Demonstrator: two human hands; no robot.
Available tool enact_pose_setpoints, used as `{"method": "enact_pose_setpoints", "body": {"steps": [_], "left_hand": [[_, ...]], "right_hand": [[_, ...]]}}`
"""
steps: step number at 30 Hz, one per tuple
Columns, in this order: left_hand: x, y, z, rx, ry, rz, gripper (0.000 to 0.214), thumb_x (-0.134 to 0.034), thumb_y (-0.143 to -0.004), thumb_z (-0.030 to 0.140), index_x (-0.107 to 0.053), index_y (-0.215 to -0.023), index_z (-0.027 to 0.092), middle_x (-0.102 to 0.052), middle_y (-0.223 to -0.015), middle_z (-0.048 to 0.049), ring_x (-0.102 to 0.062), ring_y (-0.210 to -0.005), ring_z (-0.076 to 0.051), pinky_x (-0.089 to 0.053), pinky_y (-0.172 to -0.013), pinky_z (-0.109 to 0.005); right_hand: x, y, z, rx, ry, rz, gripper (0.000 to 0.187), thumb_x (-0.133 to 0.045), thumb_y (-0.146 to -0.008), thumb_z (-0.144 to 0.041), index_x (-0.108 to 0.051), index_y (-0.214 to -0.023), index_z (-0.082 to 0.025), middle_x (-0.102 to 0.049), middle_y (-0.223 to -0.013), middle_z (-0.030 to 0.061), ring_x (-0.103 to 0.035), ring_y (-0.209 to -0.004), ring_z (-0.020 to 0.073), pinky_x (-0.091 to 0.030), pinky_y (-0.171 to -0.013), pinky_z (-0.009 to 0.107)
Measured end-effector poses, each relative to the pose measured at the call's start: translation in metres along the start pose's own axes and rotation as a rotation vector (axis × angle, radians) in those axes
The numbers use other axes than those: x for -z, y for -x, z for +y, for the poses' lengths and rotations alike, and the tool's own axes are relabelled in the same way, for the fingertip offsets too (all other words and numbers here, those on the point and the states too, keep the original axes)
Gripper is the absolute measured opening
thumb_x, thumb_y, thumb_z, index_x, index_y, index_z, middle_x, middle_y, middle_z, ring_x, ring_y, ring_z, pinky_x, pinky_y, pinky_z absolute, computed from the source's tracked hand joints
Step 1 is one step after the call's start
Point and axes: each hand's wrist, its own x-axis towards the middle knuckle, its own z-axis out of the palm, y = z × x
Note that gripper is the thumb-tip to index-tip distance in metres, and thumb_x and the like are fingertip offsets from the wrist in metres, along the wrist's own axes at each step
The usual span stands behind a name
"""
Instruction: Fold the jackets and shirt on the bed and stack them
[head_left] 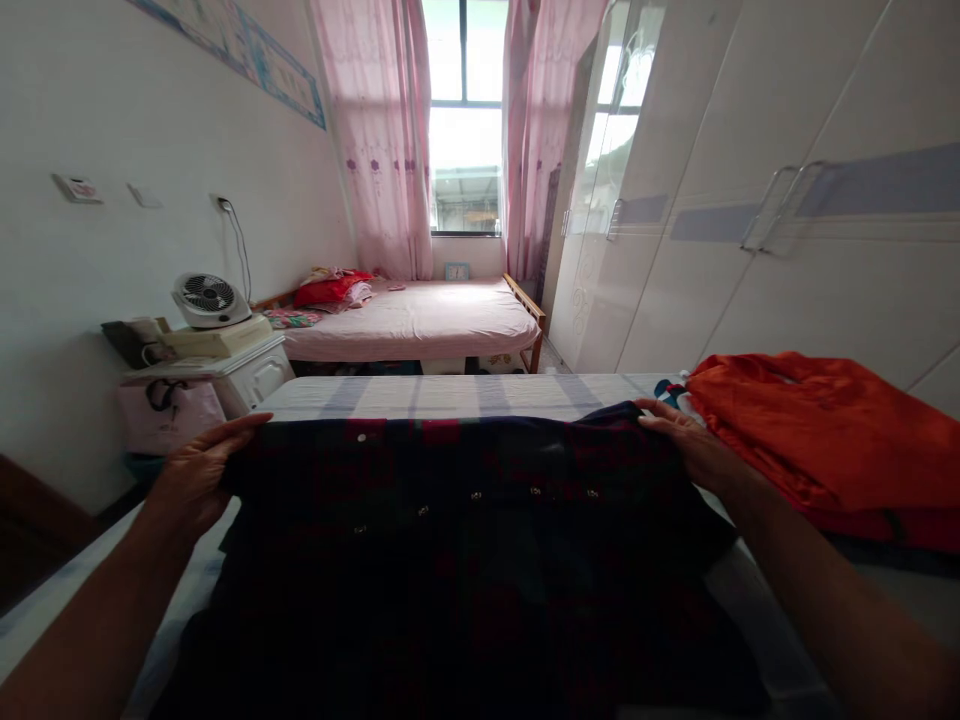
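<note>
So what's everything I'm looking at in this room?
dark checked shirt: one, navy and red, spread on the near bed
orange garment: one, orange, right of the shirt
near bed: one, pale striped sheet, under the shirt
far bed: one, pink sheet, below the window
red bedding: one heap, red and pink, far bed's left end
fan: one, white, above the cabinet
cabinet: one, white, by the left wall
curtains: two, pink, either side of the window
wardrobe: one, white, along the right wall
left hand: one, gripping the shirt's upper left edge
right hand: one, gripping the shirt's upper right edge
</note>
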Motion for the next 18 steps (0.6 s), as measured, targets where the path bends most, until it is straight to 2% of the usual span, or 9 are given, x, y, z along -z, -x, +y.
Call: {"method": "enact_pose_setpoints", "body": {"steps": [3, 5, 6, 8, 10, 13, 15, 18], "left_hand": [[0.024, 0.012, 0.013, 0.199, 0.004, -0.151, 0.046, -0.069, -0.061, 0.015, -0.068, -0.107, 0.021, -0.073, -0.078, -0.0007, -0.065, -0.059, -0.011, -0.052, -0.05, -0.017], [0.035, 0.016, 0.015, 0.312, -0.065, -0.246, 0.056, -0.077, -0.055, 0.02, -0.067, -0.11, 0.022, -0.074, -0.081, -0.0034, -0.066, -0.059, -0.015, -0.052, -0.046, -0.021], [0.036, 0.016, 0.015, 0.344, -0.094, -0.269, 0.058, -0.079, -0.052, 0.022, -0.067, -0.109, 0.022, -0.074, -0.083, -0.0047, -0.066, -0.06, -0.017, -0.053, -0.046, -0.022], [0.032, 0.01, 0.014, 0.345, -0.118, -0.244, 0.052, -0.077, -0.052, 0.017, -0.069, -0.103, 0.018, -0.075, -0.081, -0.0056, -0.067, -0.062, -0.018, -0.053, -0.047, -0.023], [0.017, -0.006, 0.017, 0.289, -0.123, -0.178, 0.04, -0.07, -0.056, 0.01, -0.071, -0.096, 0.014, -0.074, -0.072, -0.0047, -0.066, -0.058, -0.015, -0.051, -0.046, -0.02], [-0.019, -0.043, 0.033, 0.163, -0.096, -0.108, 0.035, -0.063, -0.061, 0.001, -0.07, -0.095, 0.008, -0.07, -0.059, -0.0026, -0.062, -0.051, -0.013, -0.049, -0.044, -0.02], [-0.046, -0.07, 0.055, 0.027, -0.048, -0.087, 0.039, -0.062, -0.064, 0.001, -0.067, -0.102, 0.006, -0.069, -0.059, -0.0019, -0.061, -0.052, -0.012, -0.051, -0.049, -0.023], [-0.08, -0.101, 0.102, -0.31, 0.045, -0.064, 0.043, -0.061, -0.07, 0.006, -0.061, -0.113, 0.002, -0.07, -0.067, -0.0037, -0.06, -0.055, -0.011, -0.053, -0.058, -0.028]], "right_hand": [[0.004, 0.027, -0.019, -0.08, -0.028, -0.155, 0.063, -0.065, -0.076, -0.03, -0.044, -0.135, -0.036, -0.063, -0.121, -0.0007, -0.066, -0.095, 0.0179, -0.057, -0.077, 0.028], [0.008, 0.035, -0.025, -0.158, -0.022, -0.228, 0.057, -0.067, -0.074, -0.027, -0.052, -0.129, -0.033, -0.065, -0.118, 0.0005, -0.066, -0.096, 0.0179, -0.056, -0.077, 0.026], [0.009, 0.034, -0.026, -0.182, -0.014, -0.234, 0.051, -0.068, -0.072, -0.025, -0.059, -0.122, -0.03, -0.068, -0.111, 0.0018, -0.067, -0.09, 0.0174, -0.057, -0.073, 0.024], [0.01, 0.023, -0.027, -0.177, -0.024, -0.16, 0.037, -0.068, -0.069, -0.019, -0.068, -0.106, -0.024, -0.073, -0.094, 0.0031, -0.068, -0.074, 0.0153, -0.056, -0.064, 0.022], [0.008, -0.002, -0.027, -0.123, -0.071, -0.007, 0.031, -0.066, -0.067, -0.012, -0.07, -0.096, -0.021, -0.073, -0.081, 0.0021, -0.066, -0.062, 0.0131, -0.055, -0.056, 0.021], [0.0, -0.055, -0.038, -0.035, -0.144, 0.207, 0.031, -0.06, -0.064, -0.003, -0.069, -0.09, -0.019, -0.07, -0.067, 0.0009, -0.062, -0.053, 0.0125, -0.054, -0.05, 0.022], [-0.005, -0.092, -0.056, 0.08, -0.18, 0.334, 0.031, -0.057, -0.064, -0.001, -0.069, -0.088, -0.017, -0.067, -0.062, -0.0001, -0.06, -0.051, 0.0117, -0.052, -0.049, 0.022], [-0.005, -0.134, -0.101, 0.363, -0.205, 0.549, 0.032, -0.055, -0.066, 0.0, -0.069, -0.091, -0.015, -0.065, -0.063, -0.0015, -0.057, -0.054, 0.0092, -0.05, -0.053, 0.021]]}}
